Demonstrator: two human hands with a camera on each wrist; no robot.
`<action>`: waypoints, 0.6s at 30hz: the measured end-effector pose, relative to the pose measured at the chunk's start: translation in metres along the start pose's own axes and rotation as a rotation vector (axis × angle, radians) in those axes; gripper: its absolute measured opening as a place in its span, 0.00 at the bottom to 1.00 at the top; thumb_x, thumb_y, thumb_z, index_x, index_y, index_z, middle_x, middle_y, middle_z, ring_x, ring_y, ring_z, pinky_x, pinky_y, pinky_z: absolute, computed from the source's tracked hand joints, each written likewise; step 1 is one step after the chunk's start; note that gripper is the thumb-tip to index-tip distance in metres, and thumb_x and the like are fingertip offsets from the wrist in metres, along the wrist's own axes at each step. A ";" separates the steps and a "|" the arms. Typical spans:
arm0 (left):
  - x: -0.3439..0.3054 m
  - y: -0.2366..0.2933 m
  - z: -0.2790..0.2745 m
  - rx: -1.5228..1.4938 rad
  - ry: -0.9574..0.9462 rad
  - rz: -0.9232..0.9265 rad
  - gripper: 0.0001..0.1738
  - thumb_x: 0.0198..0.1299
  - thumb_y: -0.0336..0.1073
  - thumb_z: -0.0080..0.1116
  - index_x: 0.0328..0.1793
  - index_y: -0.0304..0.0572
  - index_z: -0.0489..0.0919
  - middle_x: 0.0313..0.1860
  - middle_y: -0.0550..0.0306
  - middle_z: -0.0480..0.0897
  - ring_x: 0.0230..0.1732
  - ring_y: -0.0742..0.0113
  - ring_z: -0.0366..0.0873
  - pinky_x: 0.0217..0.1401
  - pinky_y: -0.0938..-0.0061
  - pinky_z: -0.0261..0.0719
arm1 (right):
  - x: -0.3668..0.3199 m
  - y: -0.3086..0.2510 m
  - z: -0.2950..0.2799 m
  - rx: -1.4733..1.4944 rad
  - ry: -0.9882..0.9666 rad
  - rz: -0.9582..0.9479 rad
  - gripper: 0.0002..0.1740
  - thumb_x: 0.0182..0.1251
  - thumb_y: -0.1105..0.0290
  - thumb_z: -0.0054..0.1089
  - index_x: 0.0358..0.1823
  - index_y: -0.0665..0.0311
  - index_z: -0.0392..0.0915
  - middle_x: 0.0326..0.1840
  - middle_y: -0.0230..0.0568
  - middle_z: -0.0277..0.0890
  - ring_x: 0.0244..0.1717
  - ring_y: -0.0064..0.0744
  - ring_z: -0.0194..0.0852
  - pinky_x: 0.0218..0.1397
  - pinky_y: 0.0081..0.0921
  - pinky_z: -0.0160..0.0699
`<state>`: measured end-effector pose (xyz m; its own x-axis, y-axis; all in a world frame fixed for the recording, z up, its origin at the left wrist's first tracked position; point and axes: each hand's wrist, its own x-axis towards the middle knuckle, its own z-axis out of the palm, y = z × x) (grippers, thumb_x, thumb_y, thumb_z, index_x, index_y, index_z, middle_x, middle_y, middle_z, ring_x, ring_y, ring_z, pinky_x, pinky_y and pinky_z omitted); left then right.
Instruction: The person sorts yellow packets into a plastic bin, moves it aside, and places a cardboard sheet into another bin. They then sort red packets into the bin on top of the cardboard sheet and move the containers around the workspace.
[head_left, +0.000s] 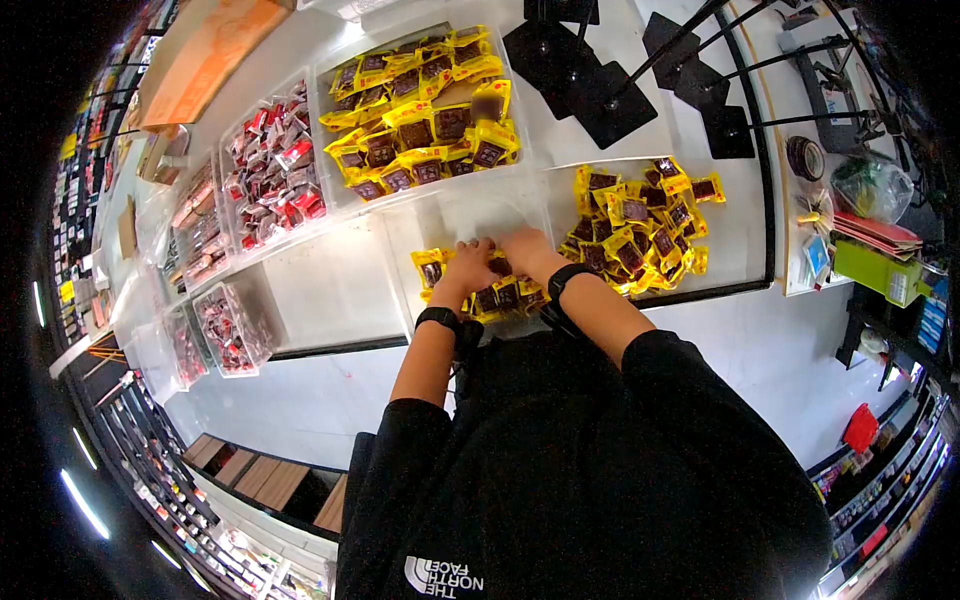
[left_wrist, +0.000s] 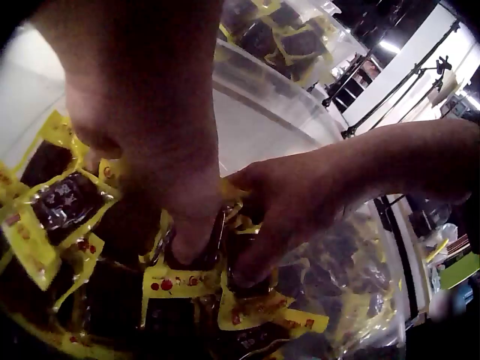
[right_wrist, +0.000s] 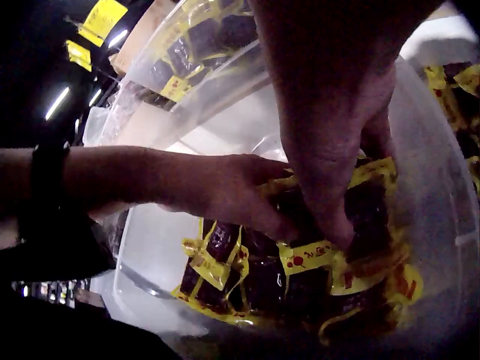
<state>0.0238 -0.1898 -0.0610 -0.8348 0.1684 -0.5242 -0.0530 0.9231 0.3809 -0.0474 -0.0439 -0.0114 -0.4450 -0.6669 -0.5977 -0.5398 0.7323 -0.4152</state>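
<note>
Both hands reach down into a translucent plastic bin [right_wrist: 431, 139] partly filled with yellow-edged clear packets of dark brown blocks [head_left: 487, 300]. My left hand [head_left: 468, 268] grips one of these packets at the back of the layer, its thumb [left_wrist: 193, 241] lying on the face. Right beside it, my right hand [head_left: 532, 252] holds a neighbouring packet [right_wrist: 367, 225], thumb in front and other fingers mostly hidden behind. Several more packets stand in rows nearer the body. A loose heap of the same packets [head_left: 640, 230] lies on the table to the right of the bin.
Behind stands a larger bin of yellow packets [head_left: 420, 125]. Red-and-white packets [head_left: 275, 165] fill a bin to the left, with a smaller tub [head_left: 258, 340] at the table edge. Black stand bases [head_left: 615, 105] occupy the back right. A cardboard box [head_left: 205, 60] sits far left.
</note>
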 end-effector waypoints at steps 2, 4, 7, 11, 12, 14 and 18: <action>-0.001 0.001 -0.007 0.100 -0.117 -0.082 0.41 0.36 0.51 0.61 0.60 0.44 0.67 0.55 0.39 0.71 0.54 0.38 0.68 0.59 0.59 0.67 | -0.002 -0.003 -0.003 0.021 0.000 0.006 0.27 0.37 0.68 0.70 0.44 0.64 0.73 0.39 0.46 0.77 0.45 0.44 0.75 0.48 0.38 0.74; -0.003 0.002 -0.008 0.068 -0.117 -0.074 0.42 0.36 0.51 0.61 0.62 0.46 0.65 0.52 0.39 0.72 0.53 0.39 0.69 0.58 0.59 0.68 | 0.002 -0.001 0.006 0.071 0.056 0.048 0.26 0.36 0.67 0.70 0.42 0.63 0.74 0.39 0.46 0.77 0.45 0.44 0.75 0.47 0.39 0.74; -0.014 0.012 -0.018 -0.022 -0.133 -0.077 0.42 0.37 0.51 0.61 0.62 0.48 0.65 0.46 0.39 0.76 0.49 0.42 0.72 0.54 0.58 0.70 | 0.005 -0.001 0.018 0.055 0.059 0.041 0.24 0.38 0.66 0.68 0.42 0.62 0.74 0.39 0.47 0.77 0.44 0.44 0.75 0.46 0.40 0.74; -0.022 0.011 -0.014 -0.053 -0.065 0.005 0.37 0.38 0.51 0.60 0.57 0.48 0.68 0.38 0.40 0.79 0.42 0.44 0.76 0.45 0.57 0.73 | 0.001 -0.007 0.040 0.041 0.176 0.040 0.18 0.44 0.71 0.61 0.41 0.59 0.76 0.38 0.47 0.77 0.43 0.45 0.75 0.45 0.39 0.74; -0.023 0.012 -0.015 -0.046 -0.058 0.003 0.37 0.38 0.51 0.60 0.57 0.48 0.68 0.38 0.40 0.79 0.42 0.44 0.76 0.45 0.57 0.73 | 0.001 -0.005 0.042 0.041 0.186 0.034 0.18 0.44 0.71 0.61 0.41 0.59 0.76 0.38 0.47 0.77 0.43 0.45 0.75 0.45 0.39 0.74; -0.030 0.014 -0.015 -0.084 -0.008 0.048 0.35 0.38 0.52 0.61 0.55 0.47 0.67 0.39 0.41 0.79 0.43 0.45 0.76 0.44 0.56 0.73 | 0.000 -0.003 0.048 0.132 0.224 -0.026 0.10 0.49 0.72 0.55 0.35 0.65 0.77 0.34 0.50 0.77 0.39 0.48 0.77 0.39 0.41 0.76; -0.040 0.019 -0.025 -0.099 -0.036 0.011 0.36 0.41 0.51 0.62 0.58 0.47 0.67 0.41 0.40 0.79 0.44 0.44 0.76 0.47 0.58 0.73 | -0.021 -0.011 0.017 0.089 0.135 -0.060 0.21 0.45 0.70 0.61 0.45 0.57 0.75 0.38 0.46 0.77 0.43 0.47 0.75 0.45 0.40 0.74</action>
<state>0.0426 -0.1876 -0.0142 -0.8152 0.1921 -0.5463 -0.0994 0.8830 0.4588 -0.0201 -0.0355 -0.0057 -0.5091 -0.7178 -0.4750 -0.5053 0.6959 -0.5102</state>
